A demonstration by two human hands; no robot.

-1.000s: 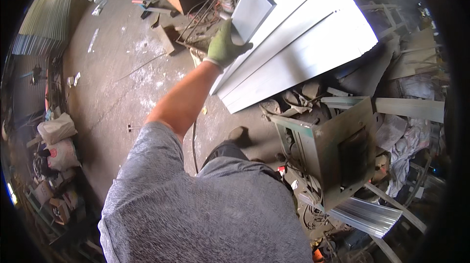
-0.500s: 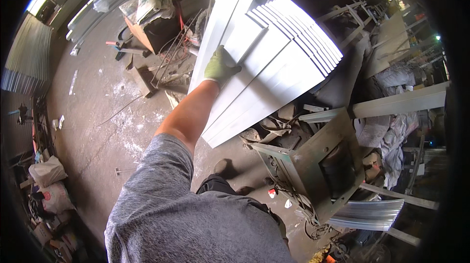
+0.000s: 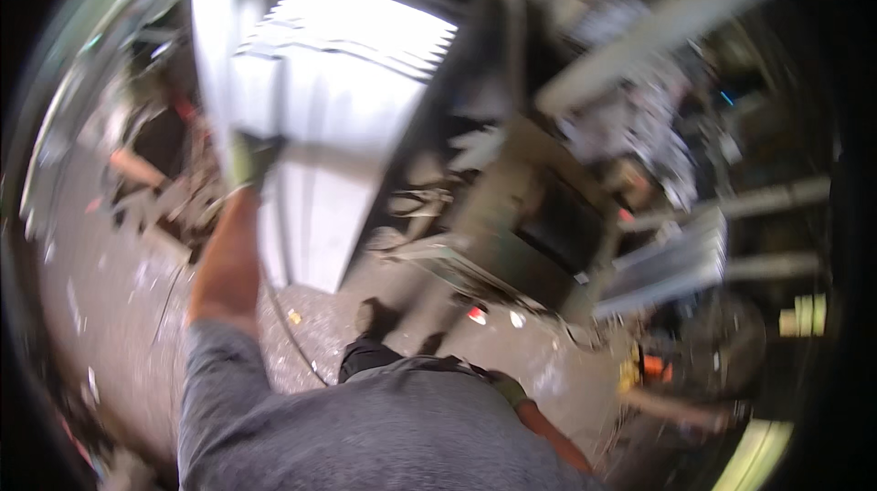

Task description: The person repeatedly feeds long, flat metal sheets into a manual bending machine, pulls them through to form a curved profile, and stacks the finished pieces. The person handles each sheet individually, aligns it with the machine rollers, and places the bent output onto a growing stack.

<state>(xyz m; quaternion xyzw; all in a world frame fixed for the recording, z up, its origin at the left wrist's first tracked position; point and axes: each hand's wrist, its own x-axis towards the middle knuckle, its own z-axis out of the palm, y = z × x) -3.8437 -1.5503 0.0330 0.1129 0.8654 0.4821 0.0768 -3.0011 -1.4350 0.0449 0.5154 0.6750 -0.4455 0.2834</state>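
My left hand (image 3: 247,162), in a pale green glove, is at the left part of a stack of long, bright metal sheets (image 3: 333,107). It touches or lies over a lengthwise edge there; motion blur hides how its fingers are set. The far ends of the sheets are stepped like a fan. Low beside my hip, my right hand (image 3: 508,389) also wears a greenish glove. My shirt covers part of it, and its fingers cannot be made out.
A boxy metal machine frame (image 3: 512,208) stands right of the stack. Behind it lie a long pale beam (image 3: 658,34) and crumpled sacks (image 3: 639,126). Corrugated metal sheets (image 3: 667,267) sit farther right. A thin cable (image 3: 290,334) runs over the floor near my feet. Scrap (image 3: 174,208) lies left.
My view has swung to the right, so the stack and machine appear farther left. My left hand stays by the sheets. My right forearm and glove have come into sight beside my hip.
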